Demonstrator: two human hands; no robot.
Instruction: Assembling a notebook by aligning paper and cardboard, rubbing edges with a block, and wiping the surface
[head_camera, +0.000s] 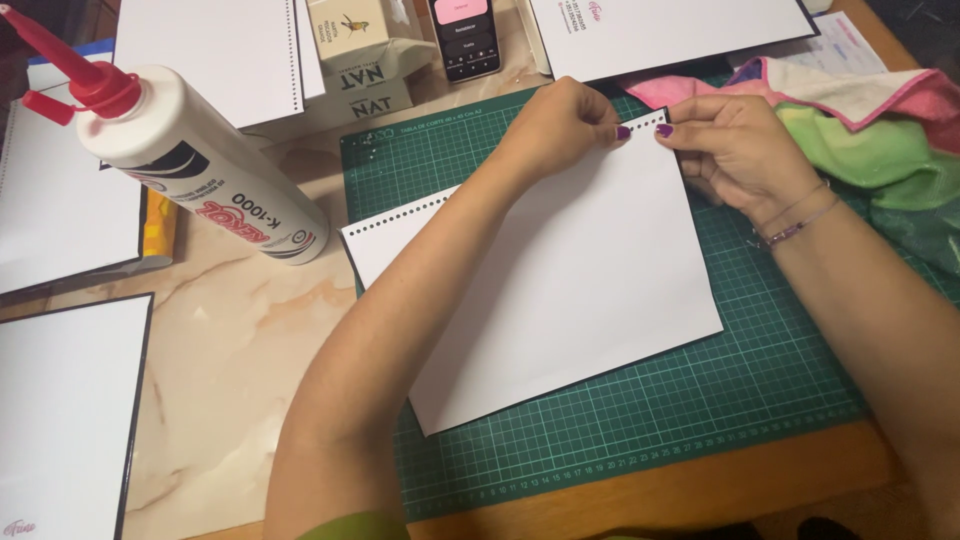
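We record a green cutting mat (760, 350) lying on a marbled table (240, 330), and both sets of fingers work above its far edge. On the mat, spreading from the fingers toward the person and to their left, lies a white punched sheet (570, 270) with a dark backing edge; its row of holes runs along the far side, tilted, and rises from the left up to the fingertips. The left hand (560, 125) and the right hand (735, 145) meet at the far right corner of that sheet, each pinching the perforated strip between thumb and forefinger, so both are closed on the paper. The two hands stand almost touching, the left one reaching across the sheet, the right one coming in from beyond its right edge; neither is clearly nearer the corner. Just right of the fingers lies a heap of pink and green cloths (860, 120). Well to the left of them a large white glue bottle (200, 165) rests on its side with a red nozzle. Beyond the fingers we note a phone (465, 35) and a small carton (360, 50).
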